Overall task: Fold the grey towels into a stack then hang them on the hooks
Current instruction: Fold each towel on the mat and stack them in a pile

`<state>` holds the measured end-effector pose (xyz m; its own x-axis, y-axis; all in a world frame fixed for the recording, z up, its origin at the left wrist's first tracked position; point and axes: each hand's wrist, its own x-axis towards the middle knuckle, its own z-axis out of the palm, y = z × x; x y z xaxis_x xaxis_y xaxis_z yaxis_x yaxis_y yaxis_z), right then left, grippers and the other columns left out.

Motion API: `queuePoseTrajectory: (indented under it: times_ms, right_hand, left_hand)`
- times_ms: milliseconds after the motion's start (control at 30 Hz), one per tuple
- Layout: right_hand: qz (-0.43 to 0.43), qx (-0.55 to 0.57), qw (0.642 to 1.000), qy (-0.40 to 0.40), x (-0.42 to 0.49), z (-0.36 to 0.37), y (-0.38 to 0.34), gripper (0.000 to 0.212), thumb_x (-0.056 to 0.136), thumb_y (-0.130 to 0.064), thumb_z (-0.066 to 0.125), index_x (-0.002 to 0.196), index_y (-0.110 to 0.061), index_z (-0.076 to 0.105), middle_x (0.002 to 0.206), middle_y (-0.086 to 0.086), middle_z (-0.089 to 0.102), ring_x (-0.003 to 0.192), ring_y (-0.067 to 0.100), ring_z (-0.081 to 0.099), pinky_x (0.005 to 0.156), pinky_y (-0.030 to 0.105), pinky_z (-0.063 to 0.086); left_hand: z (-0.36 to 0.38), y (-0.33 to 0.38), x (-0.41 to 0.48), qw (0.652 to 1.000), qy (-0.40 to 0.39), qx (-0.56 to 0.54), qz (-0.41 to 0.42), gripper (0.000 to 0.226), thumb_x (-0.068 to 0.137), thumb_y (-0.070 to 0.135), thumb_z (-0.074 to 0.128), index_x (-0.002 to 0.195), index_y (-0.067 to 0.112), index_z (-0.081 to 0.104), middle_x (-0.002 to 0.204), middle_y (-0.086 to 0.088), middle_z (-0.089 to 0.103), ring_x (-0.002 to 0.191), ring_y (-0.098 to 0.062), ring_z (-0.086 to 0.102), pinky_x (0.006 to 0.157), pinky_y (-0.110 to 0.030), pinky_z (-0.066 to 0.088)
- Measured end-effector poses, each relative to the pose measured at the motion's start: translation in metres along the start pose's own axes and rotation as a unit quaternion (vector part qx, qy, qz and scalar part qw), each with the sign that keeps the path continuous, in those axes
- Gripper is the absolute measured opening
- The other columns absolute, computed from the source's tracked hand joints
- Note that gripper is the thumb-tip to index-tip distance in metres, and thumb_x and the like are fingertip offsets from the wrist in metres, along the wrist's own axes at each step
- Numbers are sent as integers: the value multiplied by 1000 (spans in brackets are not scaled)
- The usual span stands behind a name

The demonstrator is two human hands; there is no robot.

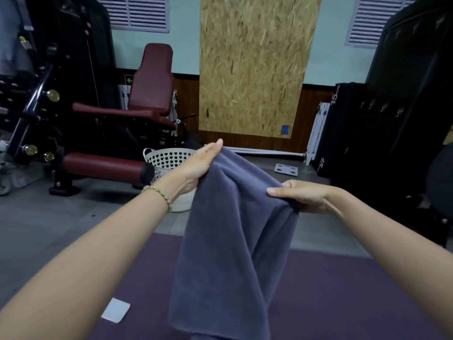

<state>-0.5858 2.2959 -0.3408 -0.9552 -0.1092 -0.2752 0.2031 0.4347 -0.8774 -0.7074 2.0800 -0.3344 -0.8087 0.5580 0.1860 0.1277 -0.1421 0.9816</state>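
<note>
A grey towel (228, 253) hangs in the air in front of me, its lower end reaching down over the purple mat (331, 290). My left hand (198, 165) holds the towel's upper left edge, thumb stretched along the top. My right hand (299, 196) pinches the upper right edge, lower than the left one. A row of small hooks (382, 107) shows on the black panel at the right.
A white perforated laundry basket (169, 160) stands on the floor behind my left hand. A dark red gym machine (122, 133) fills the left side. A chipboard panel (255, 65) leans on the back wall. A white card (115, 313) lies on the mat.
</note>
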Motion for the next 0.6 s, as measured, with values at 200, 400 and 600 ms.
queuePoseTrajectory:
  times_ms: [200, 400, 600]
  right_hand:
    - [76, -59, 994, 53, 10, -20, 55, 57, 44, -69, 80, 58, -16, 64, 68, 0, 69, 63, 9, 63, 64, 23, 44]
    - [-20, 90, 964, 251, 21, -53, 67, 69, 46, -68, 78, 90, -15, 75, 99, 6, 74, 90, 18, 69, 82, 30, 53]
    - [-134, 164, 921, 327, 28, -76, 27, 59, 48, -64, 79, 84, -18, 76, 94, 6, 74, 91, 21, 68, 86, 35, 52]
  left_hand:
    - [-58, -43, 18, 990, 143, 3, -12, 29, 98, 40, 46, 85, 19, 60, 77, 1, 64, 70, -11, 61, 67, -23, 51]
    - [-93, -66, 48, 975, 208, 72, 11, 24, 99, 32, 48, 80, 20, 55, 77, 1, 55, 74, -11, 51, 65, -23, 43]
    - [-82, -40, 77, 964, 239, 27, 110, 21, 100, 30, 47, 85, 17, 54, 80, 2, 56, 72, -4, 52, 67, -15, 45]
